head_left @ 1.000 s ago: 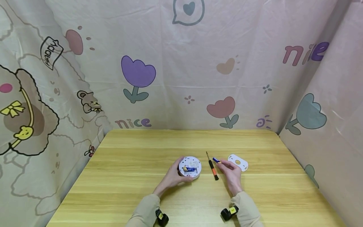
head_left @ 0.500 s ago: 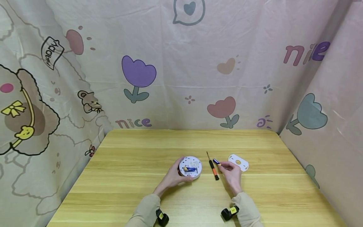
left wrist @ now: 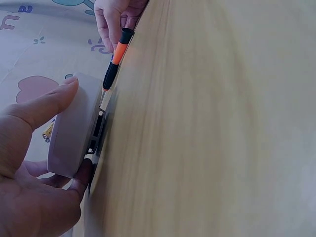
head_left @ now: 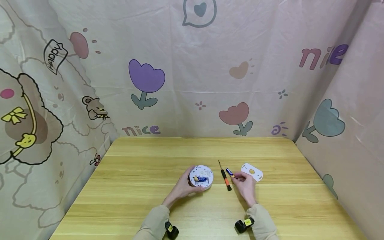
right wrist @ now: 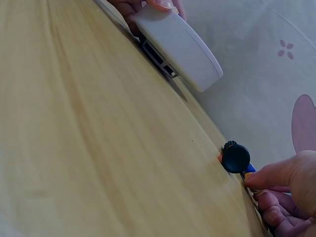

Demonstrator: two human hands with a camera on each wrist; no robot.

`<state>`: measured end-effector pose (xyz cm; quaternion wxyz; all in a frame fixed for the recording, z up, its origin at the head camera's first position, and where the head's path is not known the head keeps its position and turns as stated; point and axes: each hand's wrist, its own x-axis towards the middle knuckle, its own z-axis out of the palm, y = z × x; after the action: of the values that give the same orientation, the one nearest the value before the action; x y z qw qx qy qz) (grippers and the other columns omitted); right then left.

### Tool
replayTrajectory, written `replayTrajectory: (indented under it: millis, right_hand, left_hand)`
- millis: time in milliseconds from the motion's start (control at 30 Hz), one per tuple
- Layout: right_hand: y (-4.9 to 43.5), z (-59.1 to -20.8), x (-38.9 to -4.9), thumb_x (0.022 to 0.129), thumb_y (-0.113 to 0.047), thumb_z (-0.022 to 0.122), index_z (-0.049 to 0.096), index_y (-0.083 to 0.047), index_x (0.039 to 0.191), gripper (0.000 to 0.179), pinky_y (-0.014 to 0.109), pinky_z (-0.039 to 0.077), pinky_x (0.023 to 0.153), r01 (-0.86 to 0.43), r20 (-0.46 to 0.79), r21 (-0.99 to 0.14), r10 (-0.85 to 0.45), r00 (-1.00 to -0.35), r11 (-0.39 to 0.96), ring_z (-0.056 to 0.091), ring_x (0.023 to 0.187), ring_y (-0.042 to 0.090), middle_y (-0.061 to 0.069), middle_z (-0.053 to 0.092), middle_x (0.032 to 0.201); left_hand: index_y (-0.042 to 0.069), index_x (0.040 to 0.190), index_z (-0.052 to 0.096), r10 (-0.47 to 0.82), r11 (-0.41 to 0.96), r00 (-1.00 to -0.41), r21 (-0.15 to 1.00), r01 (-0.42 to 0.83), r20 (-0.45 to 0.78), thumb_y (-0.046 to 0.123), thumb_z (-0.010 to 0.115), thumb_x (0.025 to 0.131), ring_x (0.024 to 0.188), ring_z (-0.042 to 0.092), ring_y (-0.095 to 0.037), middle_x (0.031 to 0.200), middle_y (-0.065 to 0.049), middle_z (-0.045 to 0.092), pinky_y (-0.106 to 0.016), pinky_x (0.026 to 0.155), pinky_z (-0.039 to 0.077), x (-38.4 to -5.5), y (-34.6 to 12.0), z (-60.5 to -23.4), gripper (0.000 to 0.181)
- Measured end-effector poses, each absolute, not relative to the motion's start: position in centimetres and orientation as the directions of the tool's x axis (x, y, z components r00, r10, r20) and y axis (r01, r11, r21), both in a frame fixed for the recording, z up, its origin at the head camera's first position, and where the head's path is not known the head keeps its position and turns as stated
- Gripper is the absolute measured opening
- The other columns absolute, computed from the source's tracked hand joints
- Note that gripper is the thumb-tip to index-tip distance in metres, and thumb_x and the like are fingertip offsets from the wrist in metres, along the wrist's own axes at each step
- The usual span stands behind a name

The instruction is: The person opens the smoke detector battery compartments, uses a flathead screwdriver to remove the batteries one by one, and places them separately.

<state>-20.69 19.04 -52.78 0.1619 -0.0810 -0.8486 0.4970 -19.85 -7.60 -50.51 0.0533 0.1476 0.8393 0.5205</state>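
A round white smoke detector (head_left: 201, 176) is held by my left hand (head_left: 183, 185), back side up and close over the table. In the left wrist view the thumb lies along the rim of the detector (left wrist: 78, 126), with fingers around the lower side. One blue-and-yellow battery (head_left: 201, 179) sits in its open compartment. My right hand (head_left: 246, 186) pinches another blue-and-yellow battery (head_left: 229, 172) by its yellow end, low over the table. In the right wrist view the screwdriver handle's black end (right wrist: 235, 158) hides most of that battery.
Between the hands lies a screwdriver (head_left: 225, 178) with a black and orange handle, its tip pointing away. A white oval plate (head_left: 253, 171) with a centre hole rests just beyond the right hand. Patterned cloth (head_left: 192, 66) hangs behind the wooden table (head_left: 144, 156).
The battery in my right hand has turned a little steeper and come slightly nearer, the hand shifting very little. My left hand and the smoke detector have stayed still.
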Motion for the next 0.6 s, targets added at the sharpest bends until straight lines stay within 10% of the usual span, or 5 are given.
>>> replayTrajectory:
  millis: [600]
  right_hand:
    - [19.23, -52.9, -20.71, 0.067, -0.007, 0.074, 0.069, -0.006, 0.082, 0.016, 0.013, 0.046, 0.052, -0.038, 0.2, -0.869, 0.281, -0.939, 0.494, 0.054, 0.057, 0.001, 0.01, 0.068, 0.076]
  left_hand:
    - [0.009, 0.14, 0.023, 0.301, 0.419, -0.951, 0.887, 0.194, 0.066, 0.032, 0.082, 0.058, 0.128, 0.032, -0.037, 0.141, -0.017, 0.033, -0.06, 0.105, 0.022, -19.84, -7.65, -50.45, 0.104]
